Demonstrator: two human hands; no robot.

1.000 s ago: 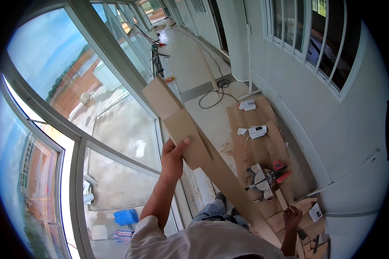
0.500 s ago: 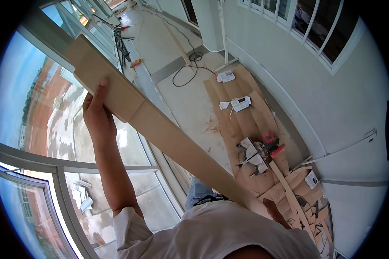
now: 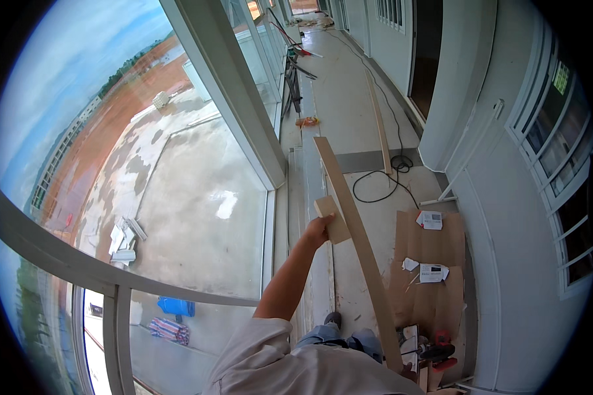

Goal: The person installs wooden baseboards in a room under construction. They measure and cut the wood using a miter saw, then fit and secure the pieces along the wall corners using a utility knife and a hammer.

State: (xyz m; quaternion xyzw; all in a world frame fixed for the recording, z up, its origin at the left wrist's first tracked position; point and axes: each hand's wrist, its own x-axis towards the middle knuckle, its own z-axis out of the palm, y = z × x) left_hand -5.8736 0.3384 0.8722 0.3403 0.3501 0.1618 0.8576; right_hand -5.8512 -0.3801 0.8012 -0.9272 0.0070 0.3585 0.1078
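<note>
My left hand [image 3: 317, 229] grips a short tan board [image 3: 336, 224], held out at arm's length just left of a long, narrow board [image 3: 359, 243] of the same colour. That long board slants from its free upper end down to my right side. My right hand [image 3: 407, 370], mostly hidden at the lower edge, is closed at the long board's lower end. Beneath it, a red-and-silver mitre saw [image 3: 441, 350] is partly covered by the board and my body.
Brown cardboard [image 3: 418, 309] with white packets lies at right. A black cable [image 3: 375, 197] coils beside a loose strip [image 3: 374, 112]. Dark bars [image 3: 293, 89] and an orange object [image 3: 307, 122] lie along the glazed left side. A white wall with windows [image 3: 494, 263] bounds the right.
The view has tipped up along the corridor. The long board's top has swung right, and the short board in my left hand now sits lower down beside it, no longer at its top end.
</note>
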